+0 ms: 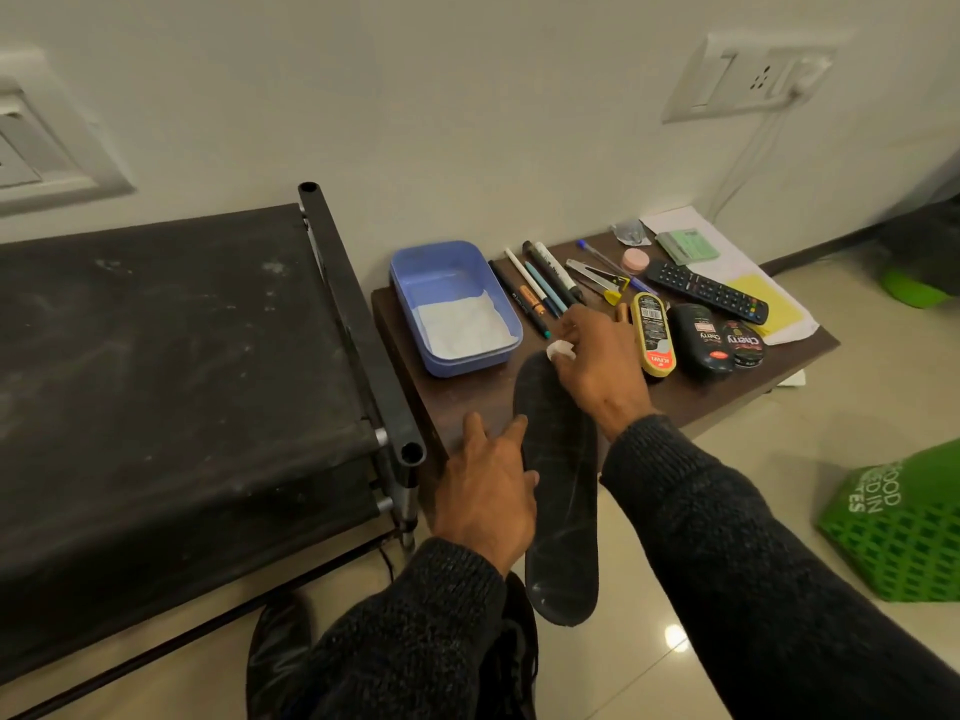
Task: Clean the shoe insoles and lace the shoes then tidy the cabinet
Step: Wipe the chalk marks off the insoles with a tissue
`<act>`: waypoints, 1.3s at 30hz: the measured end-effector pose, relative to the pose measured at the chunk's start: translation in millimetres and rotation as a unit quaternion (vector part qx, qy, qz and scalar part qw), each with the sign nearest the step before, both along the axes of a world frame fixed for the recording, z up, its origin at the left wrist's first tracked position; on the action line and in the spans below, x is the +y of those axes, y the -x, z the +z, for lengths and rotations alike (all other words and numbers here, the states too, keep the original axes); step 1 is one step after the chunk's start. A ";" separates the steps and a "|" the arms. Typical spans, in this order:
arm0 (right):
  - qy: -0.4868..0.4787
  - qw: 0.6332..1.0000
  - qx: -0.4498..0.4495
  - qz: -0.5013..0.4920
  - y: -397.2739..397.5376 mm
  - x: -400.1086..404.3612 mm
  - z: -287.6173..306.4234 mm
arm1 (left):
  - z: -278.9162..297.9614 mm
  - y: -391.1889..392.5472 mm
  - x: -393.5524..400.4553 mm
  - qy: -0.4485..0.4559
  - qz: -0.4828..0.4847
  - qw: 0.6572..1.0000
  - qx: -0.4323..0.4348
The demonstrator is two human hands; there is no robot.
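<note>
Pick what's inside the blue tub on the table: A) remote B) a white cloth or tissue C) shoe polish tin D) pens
B: the blue tub holds only a white cloth or tissue lying flat on its bottom; the pens, shoe polish tin and remote lie outside it on the table.

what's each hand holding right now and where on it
The left hand holds the black insole by its left edge, about midway along. The right hand pinches a small white wipe in its fingertips at the insole's far tip.
</note>
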State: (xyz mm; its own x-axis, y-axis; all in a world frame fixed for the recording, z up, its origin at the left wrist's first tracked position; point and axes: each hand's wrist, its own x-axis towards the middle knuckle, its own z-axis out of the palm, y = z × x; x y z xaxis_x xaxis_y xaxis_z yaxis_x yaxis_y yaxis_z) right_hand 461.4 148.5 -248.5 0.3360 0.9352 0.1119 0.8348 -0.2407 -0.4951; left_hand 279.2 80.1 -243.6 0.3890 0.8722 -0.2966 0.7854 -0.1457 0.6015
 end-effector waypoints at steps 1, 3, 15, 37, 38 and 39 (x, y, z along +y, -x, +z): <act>0.007 1.000 -0.013 0.006 0.5 0.9 -1.1 | -0.1 -0.3 0.1 -0.001 0.002 1.000 0.002; 0.020 0.999 -0.023 0.010 2.5 2.4 -2.1 | 1.1 -1.2 -0.4 0.006 0.009 1.000 0.002; 0.036 0.985 -0.025 0.164 25.1 -15.6 -6.1 | 2.7 -1.8 0.1 0.026 0.037 0.998 -0.035; 0.061 0.980 -0.026 0.189 -3.9 -14.7 5.8 | 7.5 -2.3 3.1 0.055 0.049 0.996 -0.056; 0.055 0.984 -0.034 0.165 -9.7 -10.3 6.0 | 7.8 -2.5 2.6 0.050 0.050 0.996 -0.057; 0.047 0.988 -0.041 0.141 -15.7 -6.3 6.8 | 7.6 -2.5 2.2 0.047 0.052 0.996 -0.058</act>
